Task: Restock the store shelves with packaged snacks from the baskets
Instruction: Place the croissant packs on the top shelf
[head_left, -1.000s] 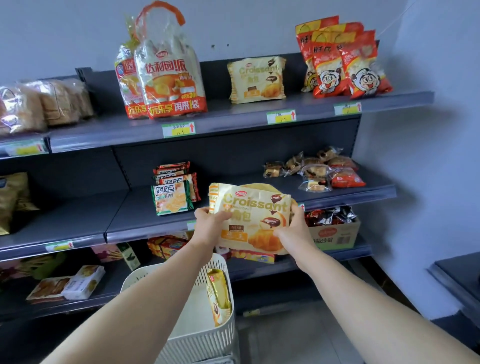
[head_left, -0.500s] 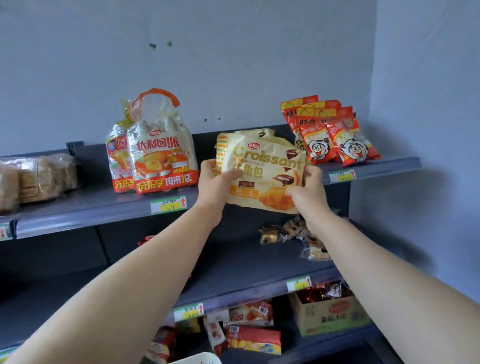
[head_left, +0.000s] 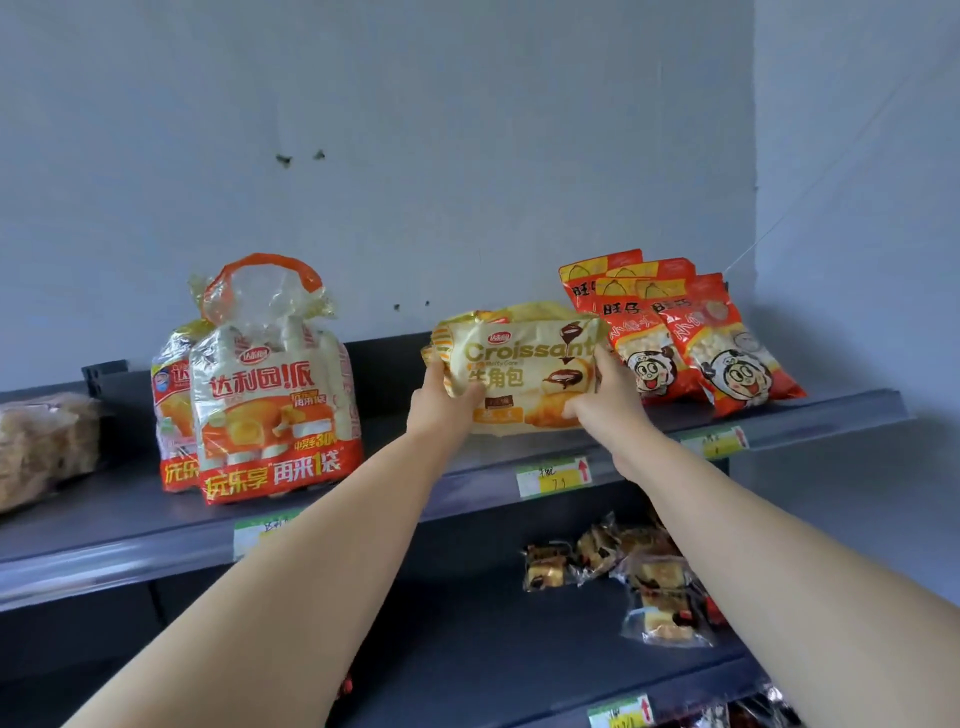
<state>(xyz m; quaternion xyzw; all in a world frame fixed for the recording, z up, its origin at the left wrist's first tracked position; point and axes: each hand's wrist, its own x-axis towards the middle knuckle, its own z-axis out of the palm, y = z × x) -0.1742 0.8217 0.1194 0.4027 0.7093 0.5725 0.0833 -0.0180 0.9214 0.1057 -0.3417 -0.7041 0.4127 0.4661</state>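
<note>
Croissant pack (head_left: 524, 374) is on the top shelf (head_left: 130, 519), right of the shelf's middle, upright and face-out. Its bottom edge is at the shelf deck; whether it touches is hidden by the hands.

Grip: the left hand (head_left: 441, 410) holds the pack's left edge with the thumb on the front. The right hand (head_left: 608, 410) is curled round the lower right corner. Both hold the pack.

Clearance along the shelf:
- Toward the shelf's right end, red bags (head_left: 717, 353) lean just beside the pack's right edge. Can't tell if they touch.
- Toward the left end, bare deck runs to the pie bag (head_left: 275, 410), well apart.
- At the shelf back, a second pack (head_left: 519, 312) shows its top edge close behind.
- The shelf's front lip carries a price tag (head_left: 553, 477) below the pack.
- Under the shelf's right half, wrapped cakes (head_left: 649, 582) lie on the next shelf (head_left: 467, 649).

Look: cream-yellow crinkled film, gold "Croissant" lettering, small red logo, printed chocolate-filled croissant.
</note>
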